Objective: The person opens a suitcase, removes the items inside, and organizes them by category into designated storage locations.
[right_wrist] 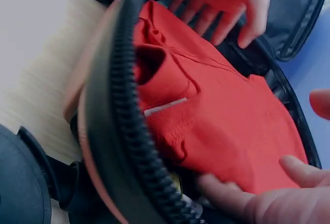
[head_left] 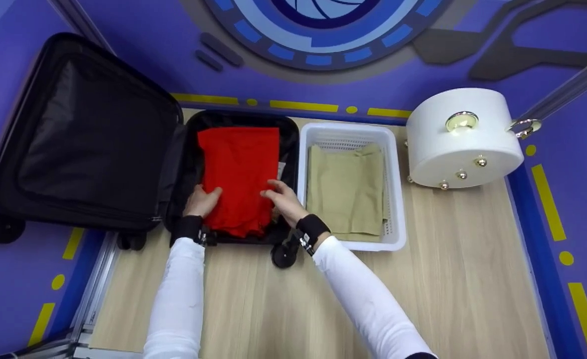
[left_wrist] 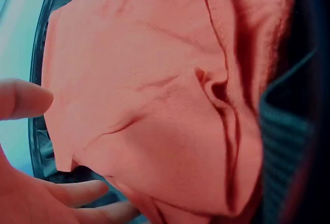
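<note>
A folded red shirt (head_left: 241,172) lies in the black base of an open suitcase (head_left: 289,130). Its rolled collar edge and a white label (right_wrist: 165,107) show in the right wrist view. My left hand (head_left: 201,201) is at the shirt's left edge, fingers extended and spread. In the left wrist view its fingertips (left_wrist: 111,208) reach down along the cloth's border. On the opposite side, my right hand (head_left: 284,200) has its fingers loosely spread at the shirt's right edge. Its index finger (right_wrist: 224,190) lies along the cloth beside the zipper (right_wrist: 129,126).
The suitcase lid (head_left: 94,134) leans open on the left. A white basket (head_left: 397,199) with folded khaki cloth (head_left: 346,192) stands right of the suitcase. Farther right is a white rounded case (head_left: 465,134) with gold handles. A caster wheel (head_left: 283,255) juts out at the front.
</note>
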A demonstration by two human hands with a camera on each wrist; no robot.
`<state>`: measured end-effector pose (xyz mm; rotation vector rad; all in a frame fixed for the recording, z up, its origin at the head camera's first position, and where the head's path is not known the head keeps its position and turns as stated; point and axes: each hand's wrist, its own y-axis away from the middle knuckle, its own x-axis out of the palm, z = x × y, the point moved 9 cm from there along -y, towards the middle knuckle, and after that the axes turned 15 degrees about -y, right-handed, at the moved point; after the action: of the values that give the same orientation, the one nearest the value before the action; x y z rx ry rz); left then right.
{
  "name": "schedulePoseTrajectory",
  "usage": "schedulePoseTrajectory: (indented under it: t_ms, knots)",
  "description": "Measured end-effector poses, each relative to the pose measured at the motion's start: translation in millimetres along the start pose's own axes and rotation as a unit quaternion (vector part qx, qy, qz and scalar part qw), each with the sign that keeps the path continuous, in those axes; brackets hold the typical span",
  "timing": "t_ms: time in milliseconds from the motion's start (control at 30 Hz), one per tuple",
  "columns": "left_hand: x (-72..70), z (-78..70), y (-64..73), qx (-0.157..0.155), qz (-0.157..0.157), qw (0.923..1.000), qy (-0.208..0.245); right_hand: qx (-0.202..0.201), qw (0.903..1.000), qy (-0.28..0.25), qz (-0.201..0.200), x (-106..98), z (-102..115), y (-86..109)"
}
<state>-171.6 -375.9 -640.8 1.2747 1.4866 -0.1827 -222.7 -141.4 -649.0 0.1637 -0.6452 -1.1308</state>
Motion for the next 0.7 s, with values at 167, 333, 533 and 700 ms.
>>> schedulePoseTrajectory:
  t_ms: [167, 333, 533, 700]
  knots:
    - [-0.4, 4.8, -1.5, -0.001, -0.015, 0.9998, 0.014, 0.025, 0.9988, -0.023, 0.035, 3, -8, -7.2]
    - [-3.5, 2.4, -1.2, 0.011, -0.036, 0.9991, 0.017, 0.019, 0.9984, 0.003, 0.054, 6, -8, -8.0]
    - [-0.3, -9.2, -2.0, 0.078, -0.029, 0.9957, 0.04, 0.003, 0.9983, 0.027, 0.051, 5, -7, -10.6]
    - [-3.0, -16.0, -1.2, 0.116, -0.057, 0.991, 0.035, 0.006, 0.9985, -0.018, 0.052, 3, -6, -10.6]
